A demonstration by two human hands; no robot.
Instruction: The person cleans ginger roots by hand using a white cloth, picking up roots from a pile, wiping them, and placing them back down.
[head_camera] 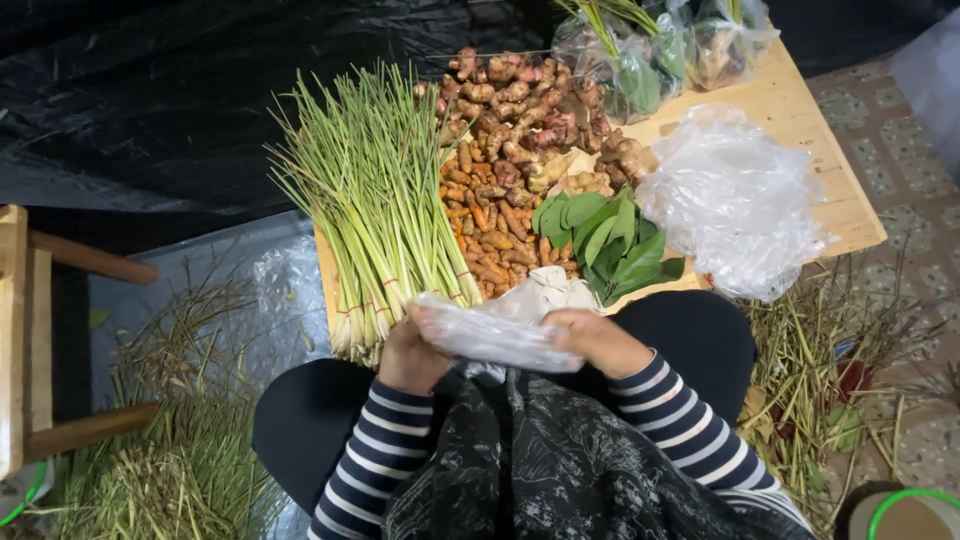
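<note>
Both my hands hold a clear plastic bag (pixel 495 335) stretched across my lap. My left hand (pixel 410 355) grips its left end and my right hand (pixel 592 340) its right end. Striped sleeves cover both forearms. Just beyond the bag, a low wooden table (pixel 800 110) carries bundled lemongrass stalks (pixel 375 195), a heap of orange turmeric roots (pixel 495 225), a pile of ginger and galangal (pixel 520 105), and a bunch of green leaves (pixel 610 240).
A pile of crumpled clear bags (pixel 735 200) lies on the table's right side. Filled bags of herbs (pixel 660 45) stand at the far edge. Cut stalk trimmings litter the floor at left (pixel 165 450) and right (pixel 810 390). A wooden stool (pixel 30 330) stands far left.
</note>
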